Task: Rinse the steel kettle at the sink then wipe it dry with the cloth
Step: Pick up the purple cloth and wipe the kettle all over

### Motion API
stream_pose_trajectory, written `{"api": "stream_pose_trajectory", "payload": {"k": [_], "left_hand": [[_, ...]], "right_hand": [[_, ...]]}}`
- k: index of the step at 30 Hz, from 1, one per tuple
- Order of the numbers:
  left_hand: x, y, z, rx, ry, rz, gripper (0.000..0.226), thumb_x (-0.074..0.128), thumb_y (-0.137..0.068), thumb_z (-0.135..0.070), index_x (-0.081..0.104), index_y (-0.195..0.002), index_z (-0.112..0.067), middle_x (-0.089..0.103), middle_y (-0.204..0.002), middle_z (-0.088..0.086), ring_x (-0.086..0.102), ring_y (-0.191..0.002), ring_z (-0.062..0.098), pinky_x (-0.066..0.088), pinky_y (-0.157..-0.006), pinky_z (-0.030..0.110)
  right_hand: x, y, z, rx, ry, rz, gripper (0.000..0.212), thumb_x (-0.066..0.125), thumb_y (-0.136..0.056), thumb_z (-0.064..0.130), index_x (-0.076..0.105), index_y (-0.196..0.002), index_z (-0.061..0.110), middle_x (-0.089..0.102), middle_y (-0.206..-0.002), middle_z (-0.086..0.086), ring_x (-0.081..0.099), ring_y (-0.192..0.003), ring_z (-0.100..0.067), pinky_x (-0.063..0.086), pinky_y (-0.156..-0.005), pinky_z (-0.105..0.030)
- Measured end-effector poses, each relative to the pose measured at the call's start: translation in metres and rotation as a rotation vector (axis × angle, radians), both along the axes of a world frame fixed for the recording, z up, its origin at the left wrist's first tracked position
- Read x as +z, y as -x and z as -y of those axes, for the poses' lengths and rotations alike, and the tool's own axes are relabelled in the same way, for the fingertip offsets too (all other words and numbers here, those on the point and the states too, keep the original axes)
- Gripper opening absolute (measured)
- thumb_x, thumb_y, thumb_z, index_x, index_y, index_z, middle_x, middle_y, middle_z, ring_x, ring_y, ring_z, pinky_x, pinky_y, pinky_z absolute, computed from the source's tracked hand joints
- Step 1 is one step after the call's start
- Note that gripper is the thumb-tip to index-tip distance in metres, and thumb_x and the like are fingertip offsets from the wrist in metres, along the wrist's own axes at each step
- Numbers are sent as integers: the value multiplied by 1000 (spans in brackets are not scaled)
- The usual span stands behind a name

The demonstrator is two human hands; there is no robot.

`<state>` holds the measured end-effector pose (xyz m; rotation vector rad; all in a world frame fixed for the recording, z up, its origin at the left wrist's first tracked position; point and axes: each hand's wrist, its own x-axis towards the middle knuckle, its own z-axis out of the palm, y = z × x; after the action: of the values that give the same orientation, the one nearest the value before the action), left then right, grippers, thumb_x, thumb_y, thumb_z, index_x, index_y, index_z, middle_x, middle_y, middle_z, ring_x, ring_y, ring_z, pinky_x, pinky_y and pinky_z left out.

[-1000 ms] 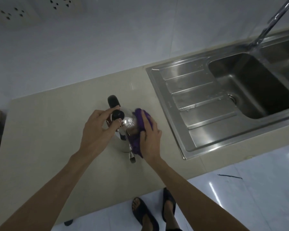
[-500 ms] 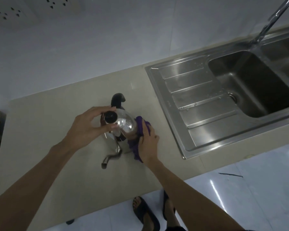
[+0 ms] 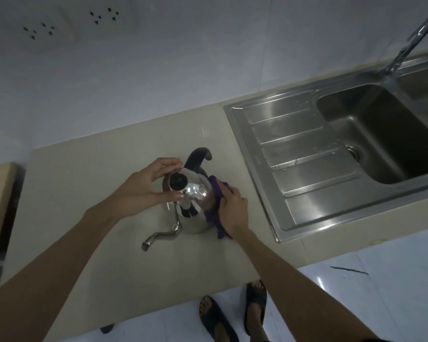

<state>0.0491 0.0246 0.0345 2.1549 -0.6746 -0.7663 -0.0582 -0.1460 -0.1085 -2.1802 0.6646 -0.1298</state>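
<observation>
The steel kettle (image 3: 192, 208) stands upright on the beige counter (image 3: 79, 193), well left of the sink (image 3: 307, 154). Its spout (image 3: 161, 236) points toward the near left, and its black handle (image 3: 198, 157) arches over the far side. A black knob (image 3: 179, 181) tops the lid. We see the left hand (image 3: 143, 188) cupped over the lid, thumb and fingers curled around the knob and the upper shoulder of the kettle. The right hand (image 3: 234, 211) is closed around a purple cloth (image 3: 216, 206) and presses it flat against the right wall of the kettle; a tail of cloth hangs down to the counter beneath the wrist. To the right, the steel sink presents a ribbed draining board and then a deep basin with a drain. A tap (image 3: 413, 43) rises at the far right corner. Two wall sockets (image 3: 69, 23) sit on the pale wall at far left. Below the counter edge we note sandalled feet (image 3: 232, 314) on a glossy tiled floor (image 3: 381, 292).
</observation>
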Motion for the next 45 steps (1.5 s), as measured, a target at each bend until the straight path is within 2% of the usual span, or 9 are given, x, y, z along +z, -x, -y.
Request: {"api": "stream_pose_trajectory", "payload": {"k": [6, 11, 17, 22, 29, 33, 36, 41, 45], "left_hand": [[-9, 14, 9, 146, -129, 200, 90, 79, -51, -60, 52, -130, -27, 54, -129, -11, 51, -121, 7, 38, -96, 23], [-15, 16, 7, 173, -97, 275, 75, 89, -57, -44, 60, -123, -25, 63, -115, -12, 56, -103, -3, 34, -82, 3], [-5, 3, 2, 96, -93, 166, 78, 88, -52, -45, 61, -124, -36, 62, -116, -26, 51, -107, -20, 34, -90, 5], [-1, -18, 2, 1, -144, 92, 79, 90, -56, -37, 58, -128, -41, 61, -125, -25, 50, -118, -12, 32, -98, 12], [-3, -23, 1, -44, -165, 66, 88, 88, -45, -57, 57, -127, -47, 61, -125, -29, 48, -126, -7, 32, -111, 27], [-5, -23, 1, -37, -156, 47, 87, 89, -46, -53, 57, -127, -47, 60, -125, -30, 47, -127, -8, 31, -110, 27], [-5, -22, 1, -33, -138, 43, 80, 90, -57, -36, 56, -129, -44, 59, -128, -27, 46, -129, -4, 30, -113, 28], [-2, -20, 2, -47, -125, 31, 80, 90, -55, -40, 56, -128, -45, 59, -127, -28, 45, -128, -6, 29, -112, 27], [3, -19, 2, -85, -153, -11, 88, 87, -54, -52, 51, -134, -48, 48, -139, -32, 38, -131, -12, 23, -116, 27]], "right_hand": [[53, 0, -22, 6, 54, 422, 50, 36, -89, 9, 50, -131, 31, 50, -131, -1, 44, -103, -16, 36, -81, -9], [1, -6, -5, -16, -3, 200, 47, 29, -93, 16, 47, -136, 24, 54, -131, -6, 51, -104, -24, 37, -87, -19], [-4, -12, 15, 8, -62, -64, 42, 32, -95, 15, 49, -131, 28, 57, -123, -6, 56, -103, -32, 52, -86, -42], [47, 25, -46, -79, -45, 392, 55, 33, -88, 8, 40, -137, 32, 44, -137, 3, 40, -106, -13, 35, -86, -7], [-12, 12, -12, -128, -129, -27, 45, 37, -95, 11, 46, -136, 25, 54, -129, -6, 57, -104, -32, 52, -88, -39], [41, 11, -43, -220, -122, 317, 52, 40, -90, 1, 48, -134, 27, 45, -131, 5, 42, -106, -12, 36, -90, -7], [44, 12, -64, -229, -38, 387, 52, 38, -86, 5, 49, -132, 27, 47, -135, 4, 41, -103, -14, 34, -80, -5], [3, 6, -22, -236, -193, 24, 44, 40, -93, 7, 49, -133, 21, 62, -121, -4, 58, -101, -30, 53, -83, -37], [20, -7, 8, -390, -508, -29, 38, 36, -96, 8, 53, -130, 16, 61, -101, -2, 61, -88, -20, 44, -69, -25]]}}
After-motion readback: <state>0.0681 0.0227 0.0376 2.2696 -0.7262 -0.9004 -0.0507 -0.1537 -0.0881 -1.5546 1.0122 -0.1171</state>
